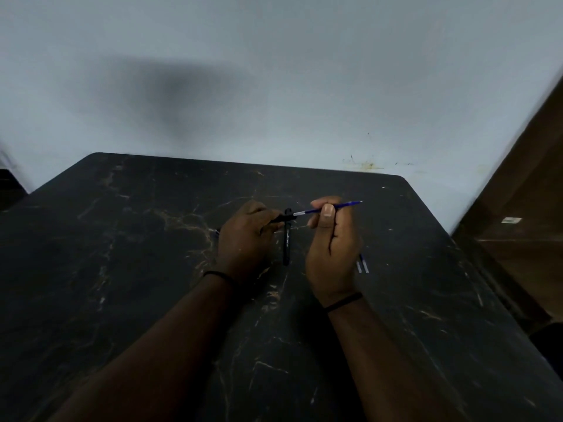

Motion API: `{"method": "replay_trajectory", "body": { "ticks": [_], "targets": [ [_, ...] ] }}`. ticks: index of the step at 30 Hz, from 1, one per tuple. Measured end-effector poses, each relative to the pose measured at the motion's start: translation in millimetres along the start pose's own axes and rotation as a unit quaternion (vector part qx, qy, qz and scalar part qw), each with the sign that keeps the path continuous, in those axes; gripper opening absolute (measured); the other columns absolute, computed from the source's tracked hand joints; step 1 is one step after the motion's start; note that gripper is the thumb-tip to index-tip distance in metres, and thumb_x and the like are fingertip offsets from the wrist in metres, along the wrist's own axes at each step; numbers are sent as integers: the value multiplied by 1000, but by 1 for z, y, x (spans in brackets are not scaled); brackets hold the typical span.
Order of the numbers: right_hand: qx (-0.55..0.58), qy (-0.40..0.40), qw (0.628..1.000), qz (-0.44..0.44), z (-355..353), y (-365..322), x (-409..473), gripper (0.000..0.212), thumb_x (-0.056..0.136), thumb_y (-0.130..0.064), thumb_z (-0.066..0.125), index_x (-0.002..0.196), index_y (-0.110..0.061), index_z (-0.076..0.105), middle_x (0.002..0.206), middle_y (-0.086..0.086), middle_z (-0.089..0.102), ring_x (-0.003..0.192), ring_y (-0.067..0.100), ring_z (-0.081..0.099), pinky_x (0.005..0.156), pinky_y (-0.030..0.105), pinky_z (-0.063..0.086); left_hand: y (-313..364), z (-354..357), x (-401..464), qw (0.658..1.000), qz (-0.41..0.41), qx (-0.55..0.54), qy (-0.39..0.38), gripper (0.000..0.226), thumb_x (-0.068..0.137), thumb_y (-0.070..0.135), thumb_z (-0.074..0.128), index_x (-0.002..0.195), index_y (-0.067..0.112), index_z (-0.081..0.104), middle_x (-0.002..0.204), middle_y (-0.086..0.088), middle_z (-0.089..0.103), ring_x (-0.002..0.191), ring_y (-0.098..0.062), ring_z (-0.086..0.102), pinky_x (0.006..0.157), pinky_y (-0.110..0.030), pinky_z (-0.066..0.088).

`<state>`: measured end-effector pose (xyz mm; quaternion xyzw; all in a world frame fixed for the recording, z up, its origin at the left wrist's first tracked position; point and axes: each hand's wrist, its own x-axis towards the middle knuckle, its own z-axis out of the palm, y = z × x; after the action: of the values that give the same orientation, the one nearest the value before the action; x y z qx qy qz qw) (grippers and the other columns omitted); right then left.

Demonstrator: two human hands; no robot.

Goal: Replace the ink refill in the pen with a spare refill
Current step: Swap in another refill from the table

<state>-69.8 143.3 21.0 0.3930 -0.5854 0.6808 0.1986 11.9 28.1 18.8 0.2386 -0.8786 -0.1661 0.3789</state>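
Blue and thin, the ink refill [327, 208] sits just above the middle of the frame, pinched between the thumb and fingers of the right hand [330, 245], which is closed around its mid-length. Its shaft runs nearly level, rising slightly toward the right, where one end pokes out past the knuckles; the other end, paler and silvery, points left toward a short black pen piece [278, 218] held in the left hand [243, 239]. That hand is curled shut around the piece, with only its right end showing beyond the fingers, and the refill's pale end meets or nearly meets it; whether it is inside cannot be told. Just below that meeting point a black pen barrel [286, 242] with small white lettering lies lengthwise on the dark marble-patterned table [122, 269], between the two hands, its near end toward the lower part of the frame. Two more refills [362, 266], blue with pale ends, peek out from behind the right hand on the table, to the right of centre. Each wrist wears a thin black band [344, 301].
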Motion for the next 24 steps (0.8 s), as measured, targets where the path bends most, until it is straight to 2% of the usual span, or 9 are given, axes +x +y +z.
{"method": "replay_trajectory", "body": {
  "ticks": [5,8,11,15,17,18,20,22,24],
  "targets": [
    [-30,-23,999,34,-1,-1,-1,32,105,-32,39,107,-13,64,88,-1,65,82,14,64,75,31,53,-3,2,-1,1000,19,-23,-7,18,90,23,68,105,20,76,97,1,64,82,-11,57,66,-24,39],
    [-60,-83,993,51,-1,-1,-1,31,103,-35,45,114,-14,65,99,2,67,93,15,64,82,29,52,-3,3,1,998,30,-50,-11,16,90,24,68,102,17,77,92,0,64,83,-17,60,68,-31,45],
    [-89,-142,984,58,0,2,1,29,101,-35,54,116,-13,64,102,-2,60,95,14,56,83,26,47,-3,4,1,997,50,-57,-6,13,92,23,66,92,16,76,82,0,63,77,-20,60,65,-35,47],
    [-105,-116,987,40,1,6,0,19,100,-26,59,106,-11,68,98,-4,61,93,14,56,82,33,48,-3,3,1,992,76,-96,-3,23,89,35,61,95,18,76,90,-1,70,83,-20,63,73,-37,52],
    [-92,-70,991,70,1,6,-1,26,102,-37,52,102,-14,64,88,-3,61,79,15,57,70,39,50,-5,1,1,995,45,-88,3,27,87,45,59,95,25,74,94,1,69,87,-15,62,74,-30,50],
    [-87,-50,992,82,1,5,0,30,102,-42,48,102,-15,61,85,-2,61,73,17,57,65,43,50,-8,-1,3,998,19,-62,23,25,89,50,54,87,31,70,89,4,66,81,-9,59,68,-26,46],
    [-82,-35,992,90,0,6,0,32,102,-48,43,100,-20,57,82,-1,62,70,19,59,63,47,50,-18,-7,6,993,-56,-3,101,36,95,56,42,67,34,47,76,11,49,66,1,44,56,-20,30],
    [-88,-55,990,94,-1,7,1,27,101,-50,41,99,-27,55,82,-4,62,70,18,60,63,49,51,-33,-16,10,977,-152,32,144,43,99,54,39,63,30,40,77,10,44,61,-2,39,54,-21,24],
    [-106,-80,987,89,-2,9,0,22,102,-50,42,101,-32,55,80,-7,60,70,15,59,64,49,52,-53,-24,13,959,-241,85,122,41,98,50,43,69,23,52,87,-4,54,67,-15,50,58,-28,32]
  ]
}}
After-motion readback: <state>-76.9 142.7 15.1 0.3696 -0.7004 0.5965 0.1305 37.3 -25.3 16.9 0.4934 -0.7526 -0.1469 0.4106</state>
